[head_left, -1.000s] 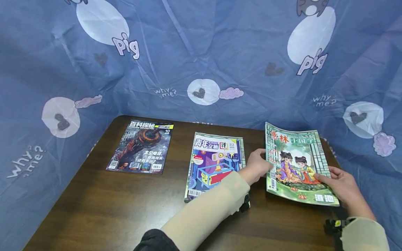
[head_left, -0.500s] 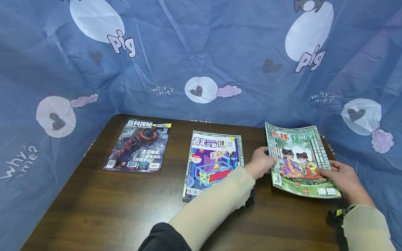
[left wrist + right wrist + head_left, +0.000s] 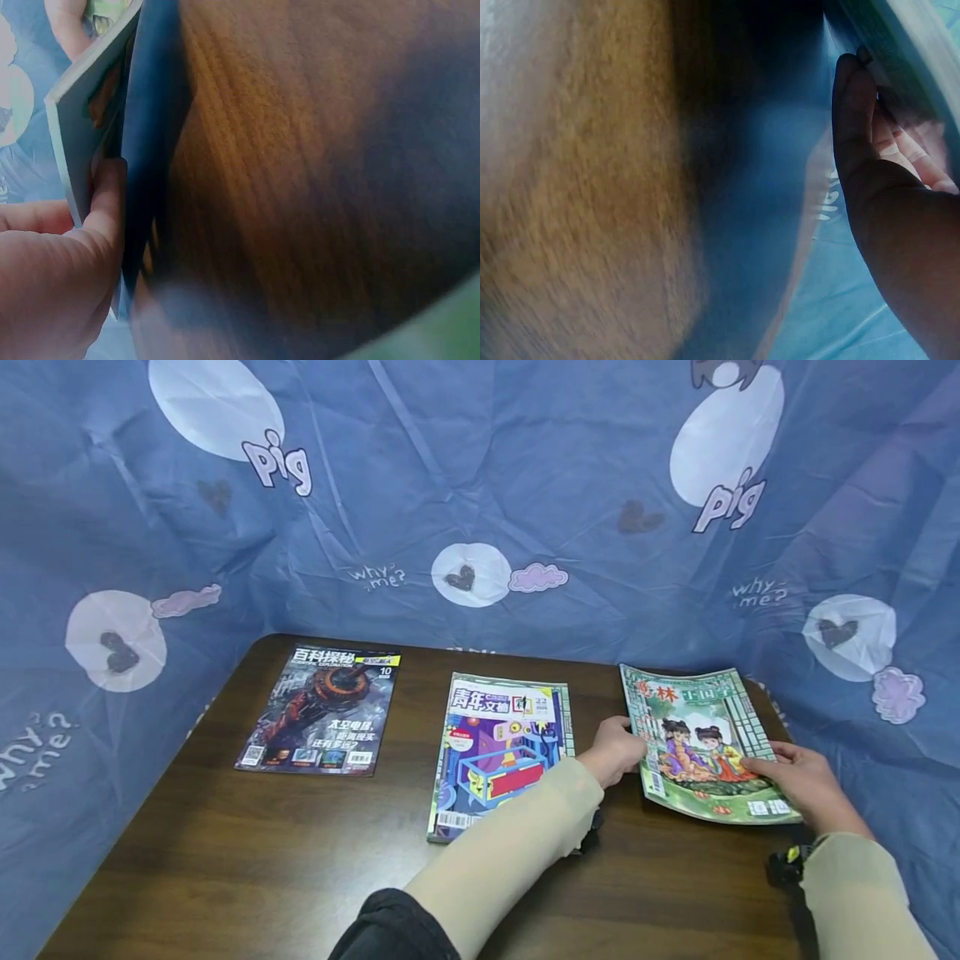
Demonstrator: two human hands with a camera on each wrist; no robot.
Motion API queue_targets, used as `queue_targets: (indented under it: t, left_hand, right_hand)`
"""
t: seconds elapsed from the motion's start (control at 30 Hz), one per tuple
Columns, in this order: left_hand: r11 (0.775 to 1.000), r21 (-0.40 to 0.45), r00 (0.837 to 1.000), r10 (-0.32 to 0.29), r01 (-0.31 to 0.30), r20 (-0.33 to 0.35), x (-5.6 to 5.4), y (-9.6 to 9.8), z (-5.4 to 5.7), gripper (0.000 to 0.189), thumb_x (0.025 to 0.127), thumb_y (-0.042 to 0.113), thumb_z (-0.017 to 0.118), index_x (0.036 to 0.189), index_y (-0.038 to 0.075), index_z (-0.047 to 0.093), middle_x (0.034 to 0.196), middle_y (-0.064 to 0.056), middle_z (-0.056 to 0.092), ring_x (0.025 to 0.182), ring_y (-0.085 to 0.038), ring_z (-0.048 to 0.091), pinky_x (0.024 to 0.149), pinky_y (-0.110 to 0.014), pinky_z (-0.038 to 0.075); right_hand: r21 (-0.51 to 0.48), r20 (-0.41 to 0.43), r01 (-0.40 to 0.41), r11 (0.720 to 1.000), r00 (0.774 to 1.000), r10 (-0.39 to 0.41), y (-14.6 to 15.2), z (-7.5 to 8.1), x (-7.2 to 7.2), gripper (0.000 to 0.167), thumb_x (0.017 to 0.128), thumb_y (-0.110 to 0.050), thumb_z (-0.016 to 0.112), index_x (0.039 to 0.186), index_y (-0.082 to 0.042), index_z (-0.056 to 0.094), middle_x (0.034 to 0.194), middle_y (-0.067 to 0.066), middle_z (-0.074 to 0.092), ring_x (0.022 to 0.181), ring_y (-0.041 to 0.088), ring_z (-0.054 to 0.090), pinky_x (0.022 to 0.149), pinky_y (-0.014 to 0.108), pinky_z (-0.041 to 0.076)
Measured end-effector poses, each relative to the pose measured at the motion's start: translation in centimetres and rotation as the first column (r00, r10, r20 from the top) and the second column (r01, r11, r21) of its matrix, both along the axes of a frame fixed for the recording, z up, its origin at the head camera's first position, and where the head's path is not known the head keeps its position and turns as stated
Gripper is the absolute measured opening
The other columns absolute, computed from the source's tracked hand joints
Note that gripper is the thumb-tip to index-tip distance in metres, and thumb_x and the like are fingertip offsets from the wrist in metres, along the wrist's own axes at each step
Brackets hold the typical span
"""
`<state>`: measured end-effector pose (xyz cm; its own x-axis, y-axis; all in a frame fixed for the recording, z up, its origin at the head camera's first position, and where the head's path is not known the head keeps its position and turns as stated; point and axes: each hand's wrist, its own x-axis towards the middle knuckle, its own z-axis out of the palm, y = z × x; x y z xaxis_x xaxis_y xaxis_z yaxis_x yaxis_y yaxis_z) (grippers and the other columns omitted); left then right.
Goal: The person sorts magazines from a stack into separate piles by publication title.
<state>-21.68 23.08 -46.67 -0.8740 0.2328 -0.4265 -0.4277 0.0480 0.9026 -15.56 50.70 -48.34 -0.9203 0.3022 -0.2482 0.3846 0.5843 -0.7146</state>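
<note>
A green-bordered magazine [image 3: 693, 777] with two cartoon children on its cover is held by both hands at the right of the table, slightly bowed. My left hand [image 3: 613, 752] pinches its left edge, and in the left wrist view the fingers [image 3: 109, 195] lie against the magazine's edge [image 3: 79, 124]. My right hand [image 3: 810, 783] grips the right side, thumb on the cover; the right wrist view shows fingers at its edge [image 3: 900, 67]. Just left of my left hand lies a stack topped by a purple-and-white magazine [image 3: 495, 760], partly covered by my forearm.
A dark magazine [image 3: 318, 710] with a space scene lies flat on the far left of the brown wooden table [image 3: 247, 860]. A blue patterned cloth [image 3: 525, 468] hangs behind the table and at its sides.
The green magazine's near edge has moved away from me and its far edge slightly nearer, so it looks flatter. Both hands keep their hold. The head view has shifted slightly.
</note>
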Motion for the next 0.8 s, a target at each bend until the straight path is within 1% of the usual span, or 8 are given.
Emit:
queue_targets:
  t: [0.13,0.23,0.3,0.37,0.43,0.53,0.63,0.8]
  left_hand:
    - [0.999,-0.053,1.000,-0.006,0.005,-0.010,-0.03,0.07,-0.36,0.051,0.090,-0.014,0.057,0.138,0.003,0.059,0.095,-0.006,0.062,0.069,-0.023,0.066,0.072,-0.042,0.058]
    - [0.993,-0.117,1.000,-0.014,0.014,0.001,-0.07,0.18,-0.49,0.044,0.094,-0.005,0.061,0.137,0.005,0.060,0.103,-0.007,0.063,0.074,-0.025,0.068,0.073,-0.042,0.057]
    - [0.988,-0.153,1.000,-0.008,0.009,0.006,-0.10,0.24,-0.59,0.042,0.095,-0.001,0.063,0.137,0.005,0.060,0.105,-0.007,0.063,0.072,-0.023,0.066,0.073,-0.042,0.057]
    - [0.986,-0.169,1.000,-0.001,0.001,0.001,-0.12,0.38,-0.68,0.038,0.095,0.001,0.065,0.133,0.004,0.062,0.101,-0.006,0.062,0.069,-0.020,0.062,0.072,-0.042,0.057]
    - [0.983,-0.181,1.000,0.002,-0.004,-0.008,-0.17,0.46,-0.76,0.034,0.093,0.000,0.065,0.128,0.003,0.063,0.092,-0.006,0.060,0.063,-0.018,0.056,0.066,-0.039,0.056]
    - [0.980,-0.201,1.000,-0.003,-0.001,-0.018,-0.23,0.43,-0.77,0.029,0.090,-0.002,0.065,0.118,0.002,0.065,0.081,-0.006,0.057,0.056,-0.017,0.048,0.055,-0.034,0.047]
    - [0.967,-0.253,0.999,-0.029,0.021,-0.030,-0.19,0.35,-0.61,0.019,0.087,-0.002,0.066,0.105,0.000,0.063,0.078,-0.007,0.055,0.057,-0.019,0.046,0.052,-0.033,0.042]
    - [0.926,-0.367,0.993,-0.108,0.087,-0.037,-0.21,0.35,-0.24,0.013,0.084,0.003,0.069,0.094,0.003,0.059,0.082,-0.006,0.055,0.066,-0.021,0.052,0.055,-0.032,0.044]
  right_hand:
    - [0.021,0.003,-0.006,1.000,1.000,0.006,-0.04,-0.15,-0.25,0.091,0.094,-0.044,0.072,0.146,0.020,0.033,0.128,0.030,0.058,0.081,0.004,0.059,0.067,0.024,0.052]
    - [0.005,0.009,0.001,1.000,1.000,-0.001,-0.04,-0.28,-0.34,0.089,0.094,-0.041,0.073,0.145,0.020,0.033,0.126,0.029,0.058,0.080,0.005,0.059,0.066,0.026,0.053]
    - [-0.002,0.026,0.007,1.000,1.000,-0.007,-0.08,-0.32,-0.37,0.091,0.094,-0.041,0.073,0.146,0.021,0.031,0.128,0.031,0.055,0.082,0.009,0.060,0.067,0.027,0.054]
    - [-0.003,0.045,0.017,1.000,0.999,-0.017,-0.04,-0.31,-0.39,0.093,0.094,-0.042,0.073,0.147,0.021,0.029,0.133,0.034,0.050,0.089,0.016,0.060,0.067,0.028,0.054]
    - [0.013,0.062,0.015,1.000,0.998,-0.016,0.01,-0.26,-0.46,0.096,0.094,-0.044,0.072,0.147,0.021,0.026,0.140,0.037,0.043,0.099,0.023,0.057,0.068,0.025,0.051]
    - [0.017,0.080,0.015,1.000,0.997,-0.017,0.10,-0.20,-0.67,0.098,0.094,-0.046,0.071,0.148,0.021,0.024,0.144,0.038,0.038,0.108,0.031,0.053,0.069,0.024,0.049]
    - [0.011,0.079,0.025,1.000,0.997,-0.026,0.18,-0.22,-0.79,0.097,0.093,-0.045,0.073,0.147,0.021,0.027,0.141,0.037,0.042,0.100,0.026,0.057,0.068,0.026,0.051]
    - [-0.003,0.084,0.052,0.999,0.995,-0.051,0.51,-0.55,-0.69,0.093,0.091,-0.043,0.075,0.145,0.020,0.033,0.134,0.034,0.049,0.085,0.015,0.060,0.067,0.030,0.054]
